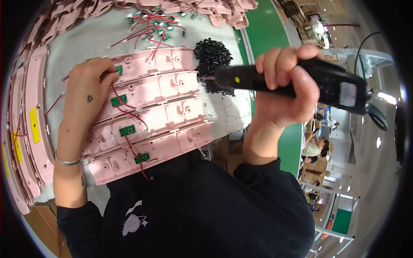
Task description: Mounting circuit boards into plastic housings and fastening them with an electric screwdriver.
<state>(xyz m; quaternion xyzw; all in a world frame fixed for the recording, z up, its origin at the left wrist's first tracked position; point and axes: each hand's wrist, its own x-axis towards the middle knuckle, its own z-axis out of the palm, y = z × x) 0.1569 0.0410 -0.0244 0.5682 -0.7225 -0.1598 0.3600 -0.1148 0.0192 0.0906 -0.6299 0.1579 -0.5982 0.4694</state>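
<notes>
Several long pink plastic housings (172, 92) lie side by side on the bench, each carrying a small green circuit board (127, 130) with a red wire. My left hand (88, 92) lies flat on their left ends, its fingertips pressing the green board on the top housing. My right hand (284, 88) grips a black electric screwdriver (301, 81) held level, its tip pointing left at the right end of the upper housings, beside a heap of black screws (211, 56).
More pink housings are stacked along the left edge (36, 112) and across the back (215, 8). A tangle of red-wired green boards (155, 26) lies behind the work. A green conveyor belt (266, 30) runs on the right; other people sit farther off at the right.
</notes>
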